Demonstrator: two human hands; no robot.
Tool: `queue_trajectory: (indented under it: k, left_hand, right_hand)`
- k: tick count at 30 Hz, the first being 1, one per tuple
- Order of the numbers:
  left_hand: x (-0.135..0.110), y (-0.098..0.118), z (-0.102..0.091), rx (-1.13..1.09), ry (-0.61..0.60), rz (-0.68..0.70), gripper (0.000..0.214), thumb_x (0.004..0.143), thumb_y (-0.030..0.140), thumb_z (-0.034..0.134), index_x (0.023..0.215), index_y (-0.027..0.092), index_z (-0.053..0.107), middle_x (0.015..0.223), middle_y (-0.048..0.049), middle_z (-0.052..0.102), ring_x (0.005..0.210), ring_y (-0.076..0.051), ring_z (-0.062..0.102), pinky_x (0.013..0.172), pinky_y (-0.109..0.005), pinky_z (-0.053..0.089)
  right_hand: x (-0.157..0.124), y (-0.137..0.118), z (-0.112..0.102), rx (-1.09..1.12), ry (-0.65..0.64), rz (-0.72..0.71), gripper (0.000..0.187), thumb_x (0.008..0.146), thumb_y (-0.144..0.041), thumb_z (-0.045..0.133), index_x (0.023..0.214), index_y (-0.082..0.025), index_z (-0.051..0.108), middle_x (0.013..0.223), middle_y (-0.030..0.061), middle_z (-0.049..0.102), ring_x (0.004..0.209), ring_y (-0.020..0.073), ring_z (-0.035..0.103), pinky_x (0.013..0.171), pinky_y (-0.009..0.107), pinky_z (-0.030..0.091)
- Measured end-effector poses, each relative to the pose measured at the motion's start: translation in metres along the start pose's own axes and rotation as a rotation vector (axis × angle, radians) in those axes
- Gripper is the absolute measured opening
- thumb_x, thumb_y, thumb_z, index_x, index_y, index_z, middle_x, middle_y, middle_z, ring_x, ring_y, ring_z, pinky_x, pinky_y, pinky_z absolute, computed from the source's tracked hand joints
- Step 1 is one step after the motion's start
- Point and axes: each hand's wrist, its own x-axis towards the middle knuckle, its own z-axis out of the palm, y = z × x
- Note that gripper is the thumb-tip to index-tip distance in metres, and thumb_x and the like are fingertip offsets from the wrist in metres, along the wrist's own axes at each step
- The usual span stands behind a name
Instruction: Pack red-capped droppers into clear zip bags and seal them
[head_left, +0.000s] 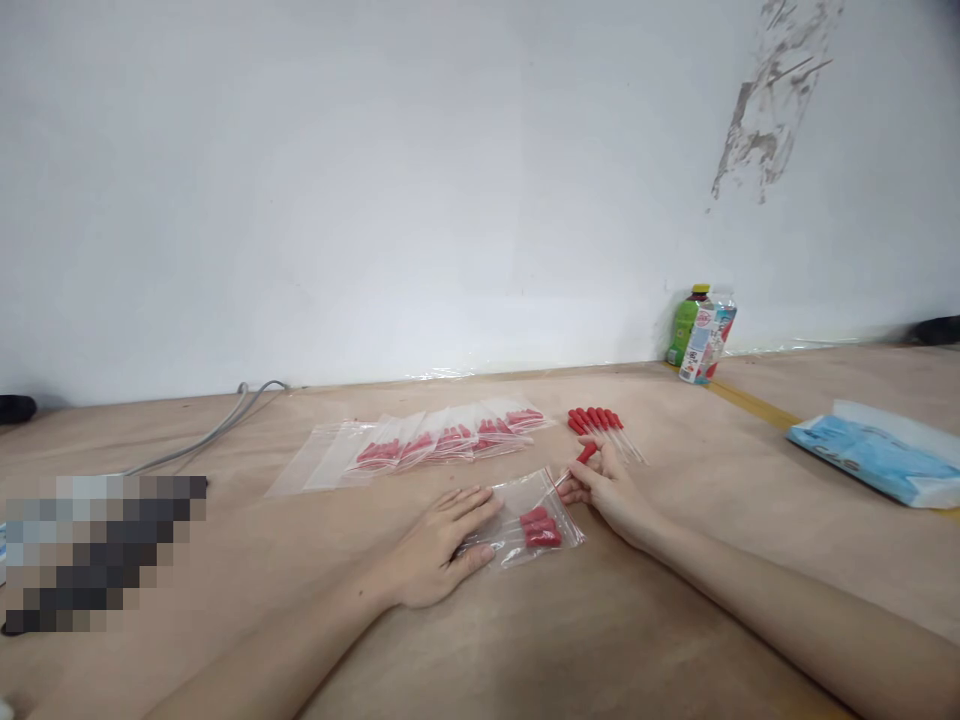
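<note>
- Dropper (pixel 587 453) pinched in right hand (pixel 613 492); could snag at bag (pixel 517 494) mouth if misangled.
- Left hand (pixel 441 540) spread flat on bag; bag might slide if hold slackens.

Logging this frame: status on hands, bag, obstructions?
Left hand open, resting on clear bag. Right hand pinching red-ended stick at bag's edge. More red-ended sticks inside. Nothing visibly blocking.

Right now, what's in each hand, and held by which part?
Right hand: one red-bulbed dropper, pinched at its red end. Left hand: no grip, lying flat over one side of the clear bag.
</note>
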Motion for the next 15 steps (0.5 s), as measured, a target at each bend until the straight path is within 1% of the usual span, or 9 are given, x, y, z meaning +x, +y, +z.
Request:
queue_trajectory:
  k: [2, 4, 5, 7, 9, 11, 12, 13, 15]
  left_hand:
    - [0.0, 0.001, 0.0, -0.002, 0.004, 0.001, 0.05, 0.089, 0.044, 0.03, 0.135, 0.025, 0.021, 0.14, -0.0029, 0.022, 0.128, -0.021, 0.02, 0.105, -0.041, 0.019]
    - [0.0, 0.002, -0.001, -0.003, 0.004, 0.002, 0.051, 0.089, 0.044, 0.03, 0.136, 0.025, 0.019, 0.14, -0.0025, 0.022, 0.127, -0.021, 0.021, 0.105, -0.041, 0.019]
    - [0.0, 0.002, -0.001, -0.001, 0.004, 0.001, 0.052, 0.089, 0.044, 0.03, 0.136, 0.025, 0.018, 0.14, -0.0023, 0.022, 0.127, -0.021, 0.021, 0.105, -0.04, 0.019]
    - [0.0, 0.002, -0.001, 0.009, 0.002, -0.004, 0.051, 0.089, 0.044, 0.03, 0.136, 0.025, 0.018, 0.14, -0.0019, 0.022, 0.127, -0.021, 0.021, 0.105, -0.04, 0.019]
    - [0.0, 0.001, 0.0, 0.017, -0.002, -0.011, 0.052, 0.089, 0.044, 0.029, 0.136, 0.024, 0.017, 0.14, -0.0021, 0.022, 0.127, -0.021, 0.021, 0.105, -0.04, 0.019]
    - [0.0, 0.0, 0.001, 0.016, -0.002, -0.018, 0.054, 0.089, 0.044, 0.03, 0.136, 0.023, 0.016, 0.14, -0.0026, 0.022, 0.127, -0.021, 0.021, 0.105, -0.039, 0.019]
    - [0.0, 0.0, 0.001, 0.013, 0.001, -0.02, 0.055, 0.089, 0.045, 0.03, 0.136, 0.022, 0.015, 0.14, -0.0029, 0.021, 0.127, -0.021, 0.021, 0.105, -0.039, 0.02]
    - [0.0, -0.001, 0.001, 0.009, 0.003, -0.019, 0.055, 0.089, 0.045, 0.03, 0.137, 0.022, 0.015, 0.14, -0.003, 0.021, 0.127, -0.021, 0.021, 0.105, -0.039, 0.02]
    - [0.0, -0.001, 0.001, 0.008, 0.004, -0.017, 0.056, 0.089, 0.045, 0.03, 0.137, 0.021, 0.014, 0.141, -0.0029, 0.02, 0.127, -0.021, 0.021, 0.105, -0.039, 0.02]
  right_hand:
    - [0.001, 0.0, -0.003, 0.063, -0.03, 0.03, 0.035, 0.072, -0.032, 0.053, 0.1, -0.025, 0.034, 0.067, -0.004, 0.053, 0.059, 0.0137, 0.061, 0.057, 0.029, 0.05]
    - [0.003, -0.001, -0.007, 0.062, -0.101, 0.063, 0.029, 0.072, -0.033, 0.055, 0.095, -0.022, 0.041, 0.07, -0.0026, 0.055, 0.061, 0.0126, 0.06, 0.06, 0.028, 0.049]
    - [0.004, -0.001, -0.01, 0.011, -0.151, 0.078, 0.028, 0.07, -0.034, 0.057, 0.092, -0.02, 0.045, 0.069, -0.002, 0.056, 0.059, 0.0114, 0.059, 0.059, 0.027, 0.047]
    - [0.006, -0.004, -0.016, -0.168, -0.264, 0.081, 0.03, 0.067, -0.036, 0.061, 0.088, -0.017, 0.053, 0.063, -0.0026, 0.055, 0.052, 0.0084, 0.052, 0.053, 0.023, 0.043]
    - [0.009, -0.007, -0.021, -0.371, -0.38, 0.034, 0.031, 0.064, -0.039, 0.063, 0.085, -0.015, 0.06, 0.056, -0.004, 0.053, 0.048, 0.007, 0.046, 0.049, 0.021, 0.038]
    - [0.013, -0.009, -0.024, -0.482, -0.47, -0.024, 0.032, 0.061, -0.04, 0.065, 0.082, -0.016, 0.064, 0.055, -0.0046, 0.053, 0.049, 0.0072, 0.044, 0.049, 0.021, 0.036]
    - [0.015, -0.009, -0.024, -0.495, -0.489, -0.046, 0.032, 0.06, -0.04, 0.066, 0.082, -0.017, 0.064, 0.056, -0.0046, 0.054, 0.05, 0.0075, 0.045, 0.049, 0.021, 0.036]
    - [0.016, -0.009, -0.023, -0.488, -0.483, -0.062, 0.032, 0.059, -0.04, 0.067, 0.082, -0.018, 0.064, 0.057, -0.0045, 0.055, 0.051, 0.0077, 0.045, 0.05, 0.021, 0.036]
    - [0.018, -0.007, -0.021, -0.45, -0.425, -0.084, 0.032, 0.058, -0.038, 0.068, 0.081, -0.017, 0.063, 0.057, -0.0045, 0.055, 0.052, 0.0079, 0.047, 0.051, 0.021, 0.036]
